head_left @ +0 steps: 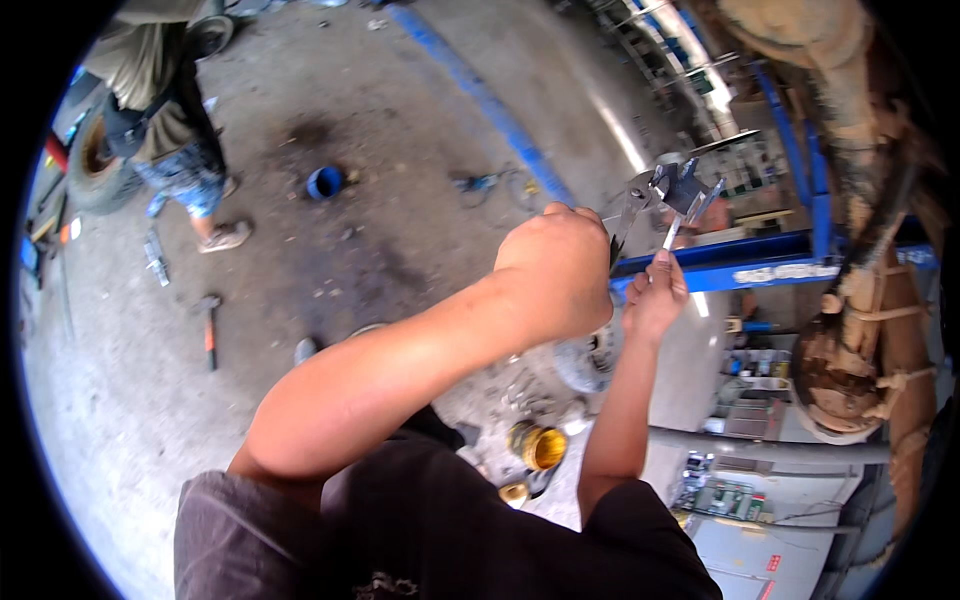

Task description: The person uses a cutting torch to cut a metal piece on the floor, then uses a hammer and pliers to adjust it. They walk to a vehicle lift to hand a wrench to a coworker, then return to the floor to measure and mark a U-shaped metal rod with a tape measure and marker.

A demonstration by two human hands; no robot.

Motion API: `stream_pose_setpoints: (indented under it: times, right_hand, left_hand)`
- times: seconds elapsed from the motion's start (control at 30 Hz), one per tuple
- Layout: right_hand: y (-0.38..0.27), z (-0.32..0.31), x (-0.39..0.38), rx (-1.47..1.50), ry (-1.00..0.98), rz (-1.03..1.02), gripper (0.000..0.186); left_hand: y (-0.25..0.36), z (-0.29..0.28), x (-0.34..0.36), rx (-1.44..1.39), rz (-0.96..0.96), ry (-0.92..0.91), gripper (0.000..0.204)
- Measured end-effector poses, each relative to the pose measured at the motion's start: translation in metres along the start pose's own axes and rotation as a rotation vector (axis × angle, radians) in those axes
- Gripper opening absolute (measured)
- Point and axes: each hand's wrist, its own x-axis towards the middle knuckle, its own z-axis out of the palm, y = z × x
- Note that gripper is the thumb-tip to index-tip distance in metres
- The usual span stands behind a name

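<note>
My left hand [555, 270] is closed in a fist round the handles of a pair of pliers [636, 196], its back hiding most of the grip. The pliers' head reaches up to a dark, jagged-edged metal part [684, 188] and seems to touch it. Just below, my right hand [656, 291] pinches a thin, pale metal strip or rod [672, 233] that runs up to the dark part. Whether the strip and the dark part are one piece, I cannot tell. Both arms are stretched forward, with the hands close together.
Beyond my hands runs a blue lift beam [740, 270], next to a rusty axle [845, 370] on the right. A hammer [210, 332], a blue cup-like container [325, 183] and a yellow-lined bucket [543, 446] are on the floor. Another person [170, 130] stands at the upper left.
</note>
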Motion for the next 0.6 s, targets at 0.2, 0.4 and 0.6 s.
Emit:
stream_pose_setpoints:
  times: [0.2, 0.4, 0.6]
  right_hand:
    - [0.155, -0.021, -0.132, -0.299, -0.154, 0.538, 0.019]
    - [0.284, -0.174, -0.349, -0.677, -0.430, 0.695, 0.027]
    - [0.318, -0.376, -0.596, -0.889, -0.256, 1.459, 0.025]
  left_hand:
    - [-0.195, 0.056, -0.045, -0.387, -0.552, -0.363, 0.028]
    - [-0.379, 0.105, -0.210, -0.561, -1.238, -0.202, 0.013]
    - [-0.477, 0.074, -0.457, -0.391, -1.571, 0.045, 0.020]
